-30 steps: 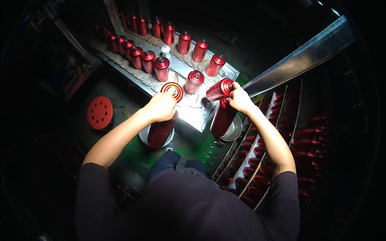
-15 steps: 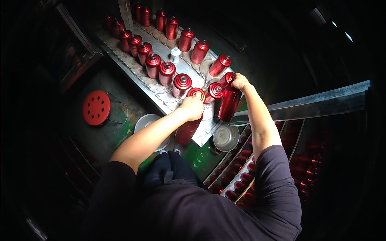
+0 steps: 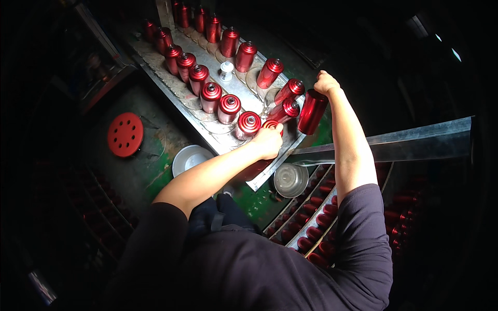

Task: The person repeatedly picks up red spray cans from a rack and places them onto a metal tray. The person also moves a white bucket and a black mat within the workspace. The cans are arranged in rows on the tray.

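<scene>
My left hand (image 3: 268,143) is closed on the top of a red metallic bottle (image 3: 253,170) at the table's near end. Its stepped neck shows above my fingers, and its body hangs partly hidden behind my forearm. My right hand (image 3: 326,83) grips the upper end of another red metallic bottle (image 3: 313,113), held tilted just off the right edge of the table. Close to it, two more red bottles (image 3: 285,110) lean side by side on the table end. Next to my left hand stands a red bottle (image 3: 248,124) with a stepped top.
Two rows of red bottles run along the metal table (image 3: 181,111), over overlapping plates. Between them stands a white knob-like piece (image 3: 226,70). Around it are a red stool (image 3: 125,135), a pale basin (image 3: 188,158), a metal pot (image 3: 290,180), a metal channel (image 3: 415,142) and racks of red bottles (image 3: 314,233).
My right hand has moved up and outward with its bottle. My left hand has shifted right with its own. The left row has advanced toward me; the right row has moved away.
</scene>
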Demonstrator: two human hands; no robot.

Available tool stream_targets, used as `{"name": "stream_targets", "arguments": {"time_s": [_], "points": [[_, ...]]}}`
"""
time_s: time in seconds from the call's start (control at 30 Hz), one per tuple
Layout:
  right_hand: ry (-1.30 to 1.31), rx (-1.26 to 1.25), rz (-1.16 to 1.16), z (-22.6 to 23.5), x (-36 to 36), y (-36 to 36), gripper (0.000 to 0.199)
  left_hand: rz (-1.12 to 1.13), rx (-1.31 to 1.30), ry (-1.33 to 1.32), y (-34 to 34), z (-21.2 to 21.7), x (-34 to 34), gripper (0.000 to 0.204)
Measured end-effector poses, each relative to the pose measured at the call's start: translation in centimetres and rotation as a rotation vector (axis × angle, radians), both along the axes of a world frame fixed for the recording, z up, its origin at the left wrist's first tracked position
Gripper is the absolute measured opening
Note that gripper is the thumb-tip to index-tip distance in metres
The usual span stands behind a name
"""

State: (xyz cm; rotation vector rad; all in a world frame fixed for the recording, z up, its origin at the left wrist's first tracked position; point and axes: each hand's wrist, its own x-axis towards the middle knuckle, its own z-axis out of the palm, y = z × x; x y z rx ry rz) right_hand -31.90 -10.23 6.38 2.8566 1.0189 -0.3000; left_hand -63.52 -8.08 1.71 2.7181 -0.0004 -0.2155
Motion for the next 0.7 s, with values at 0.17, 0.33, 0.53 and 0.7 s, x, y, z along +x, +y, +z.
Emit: {"name": "stream_targets", "arguments": {"time_s": [0.17, 0.33, 0.53, 0.7], "points": [[-0.187, -0.017, 0.155, 10.3, -1.1, 3.5, 0.045, -0.053, -0.003, -0.216, -1.6, 3.4, -3.5, 0.018], [-0.386, 0.203, 0.324, 16.8, -6.8, 7.5, 0.04, 0.085, -0.195, -0.478, -1.7, 5.8, -10.1, 0.016], [-0.154, 0.546, 0.441, 19.0, -16.5, 9.7, 0.032, 0.406, -0.255, -0.377, 0.9, 9.1, -18.5, 0.017], [0.212, 0.738, 0.621, 16.2, -23.6, 9.6, 0.027, 0.598, -0.066, -0.361, 4.8, 10.5, -23.8, 0.013]]}}
